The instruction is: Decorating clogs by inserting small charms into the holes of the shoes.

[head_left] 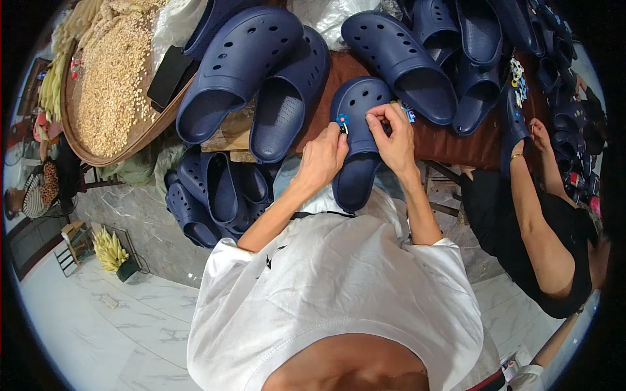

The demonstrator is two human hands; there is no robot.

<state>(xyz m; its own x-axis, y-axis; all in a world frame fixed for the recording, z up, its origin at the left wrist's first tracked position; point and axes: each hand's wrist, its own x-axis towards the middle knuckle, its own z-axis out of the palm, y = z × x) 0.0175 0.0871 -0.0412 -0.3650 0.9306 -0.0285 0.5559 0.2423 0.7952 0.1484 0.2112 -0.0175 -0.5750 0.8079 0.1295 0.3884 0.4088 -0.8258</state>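
A navy clog (360, 133) with round holes in its toe stands between my hands, toe pointing away from me. My left hand (321, 155) is closed on the clog's left side, its thumb curled inward. Just above that thumb sits a small blue flower-shaped charm (342, 120) with a pink centre. Over the right part of the toe, my right hand (395, 140) has thumb and forefinger pinched together; anything between them is too small to make out. Beside its knuckles, a small blue-and-white charm (407, 112) shows partly behind the fingers.
Large navy clogs (244, 68) flank the work spot on a brown-covered table (450, 146), with another clog (399, 68) at right. A round basket (98, 159) of pale grains and a black phone-like slab (168, 78) lie left. Another person's hand (536, 135) works on a clog at right.
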